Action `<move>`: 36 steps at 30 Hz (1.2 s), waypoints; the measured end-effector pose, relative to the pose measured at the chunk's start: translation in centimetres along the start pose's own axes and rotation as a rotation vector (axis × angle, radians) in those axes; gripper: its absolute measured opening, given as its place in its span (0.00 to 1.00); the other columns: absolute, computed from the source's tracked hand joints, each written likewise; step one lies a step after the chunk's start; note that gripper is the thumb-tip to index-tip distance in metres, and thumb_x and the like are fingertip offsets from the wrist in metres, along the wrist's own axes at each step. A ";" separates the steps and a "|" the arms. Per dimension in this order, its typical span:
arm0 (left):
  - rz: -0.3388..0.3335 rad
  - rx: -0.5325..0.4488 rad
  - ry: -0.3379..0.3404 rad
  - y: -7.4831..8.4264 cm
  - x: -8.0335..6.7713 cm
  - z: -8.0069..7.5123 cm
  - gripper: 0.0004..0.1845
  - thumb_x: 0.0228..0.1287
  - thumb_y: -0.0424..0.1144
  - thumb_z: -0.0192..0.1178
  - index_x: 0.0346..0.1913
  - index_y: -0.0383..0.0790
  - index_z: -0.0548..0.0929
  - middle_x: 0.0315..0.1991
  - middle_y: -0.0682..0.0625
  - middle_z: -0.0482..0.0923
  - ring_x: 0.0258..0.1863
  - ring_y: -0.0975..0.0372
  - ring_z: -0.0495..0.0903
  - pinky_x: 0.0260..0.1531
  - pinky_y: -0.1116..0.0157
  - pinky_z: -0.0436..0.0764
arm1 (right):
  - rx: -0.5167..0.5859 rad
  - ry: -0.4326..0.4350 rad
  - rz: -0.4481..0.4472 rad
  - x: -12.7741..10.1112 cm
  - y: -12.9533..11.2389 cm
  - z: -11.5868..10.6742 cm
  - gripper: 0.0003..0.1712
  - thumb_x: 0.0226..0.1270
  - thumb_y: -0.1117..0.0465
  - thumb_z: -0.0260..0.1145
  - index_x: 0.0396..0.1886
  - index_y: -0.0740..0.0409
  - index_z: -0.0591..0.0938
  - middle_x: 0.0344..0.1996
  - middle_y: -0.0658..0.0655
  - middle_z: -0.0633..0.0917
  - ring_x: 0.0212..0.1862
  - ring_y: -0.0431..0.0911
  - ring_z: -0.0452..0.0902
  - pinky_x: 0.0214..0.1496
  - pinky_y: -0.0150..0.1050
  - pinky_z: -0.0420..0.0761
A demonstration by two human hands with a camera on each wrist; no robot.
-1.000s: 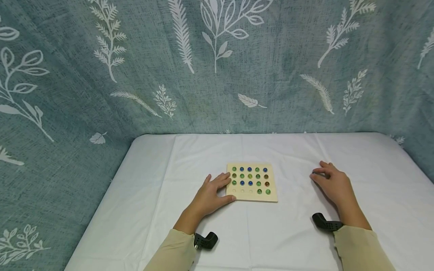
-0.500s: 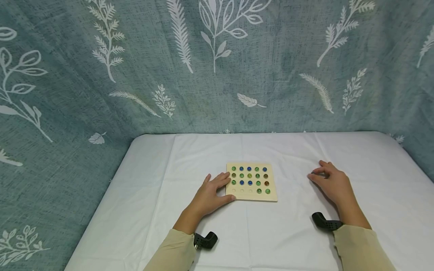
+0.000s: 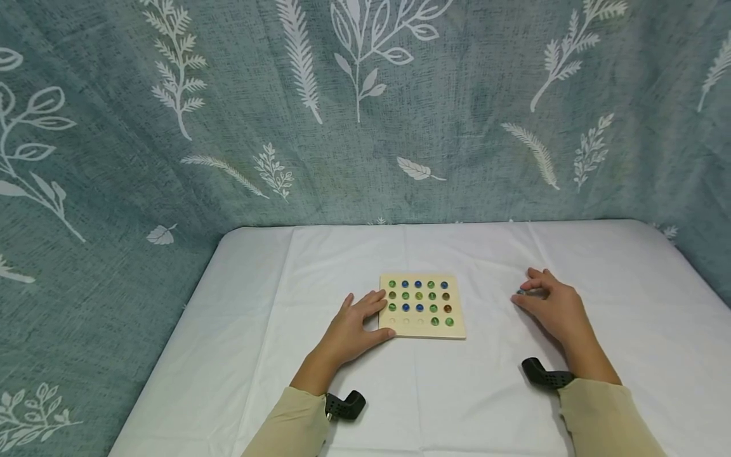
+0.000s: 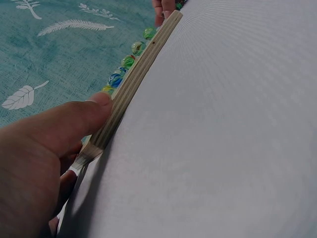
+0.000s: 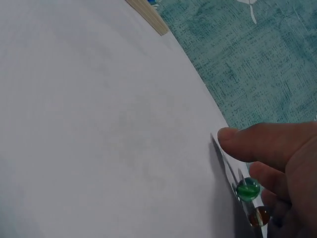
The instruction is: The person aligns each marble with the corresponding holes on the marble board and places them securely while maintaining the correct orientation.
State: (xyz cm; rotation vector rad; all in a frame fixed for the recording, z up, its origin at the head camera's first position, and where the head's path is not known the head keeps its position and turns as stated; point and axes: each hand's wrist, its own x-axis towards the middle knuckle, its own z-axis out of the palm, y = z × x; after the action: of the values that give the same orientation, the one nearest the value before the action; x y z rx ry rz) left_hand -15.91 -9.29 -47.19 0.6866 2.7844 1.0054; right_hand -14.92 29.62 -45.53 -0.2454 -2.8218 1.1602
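A square wooden board [image 3: 422, 306] lies near the middle of the table [image 3: 468, 393], which is covered by a white cloth. Its grid of dimples is filled with green, blue and amber marbles, except for three bare dimples at the left of the row nearest the person. The board's left edge is steadied by the left hand [image 3: 355, 324]: the fingers are laid nearly straight along the edge and the thumb [image 4: 94, 111] is pressed against the board's side, so nothing is gripped.

Well to the right of the board, towards the table's right edge, the right hand [image 3: 553, 307] rests on the cloth with its fingers curled over a few loose marbles. In the right wrist view a green marble [image 5: 247, 189] and an amber marble [image 5: 259, 216] are seen lying against the fingers; whether one is actually pinched cannot be told.

The loose marbles are round, glassy and small, so a slip is judged likely: one could be nudged by a fingertip and sent rolling across the smooth cloth towards the table's edge. The board is thin and light, and the seated marbles stand proud of their shallow dimples, as the left wrist view shows [image 4: 130, 61]; a push from the left hand could be enough to shake them out.
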 end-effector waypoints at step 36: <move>0.010 -0.008 -0.002 -0.1 -0.2 -0.2 0.37 0.59 0.57 0.68 0.69 0.47 0.74 0.74 0.60 0.63 0.75 0.65 0.59 0.79 0.55 0.43 | -0.123 -0.311 -0.488 -3.2 -11.7 8.1 0.08 0.55 0.62 0.76 0.34 0.53 0.87 0.68 0.60 0.74 0.77 0.59 0.52 0.78 0.61 0.51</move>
State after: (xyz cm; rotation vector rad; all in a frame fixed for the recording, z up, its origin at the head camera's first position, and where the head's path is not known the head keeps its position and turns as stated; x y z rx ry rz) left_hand -15.86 -9.54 -47.05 0.7005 2.7769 1.0161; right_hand -14.29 15.26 -43.06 0.6367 -2.9513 0.9808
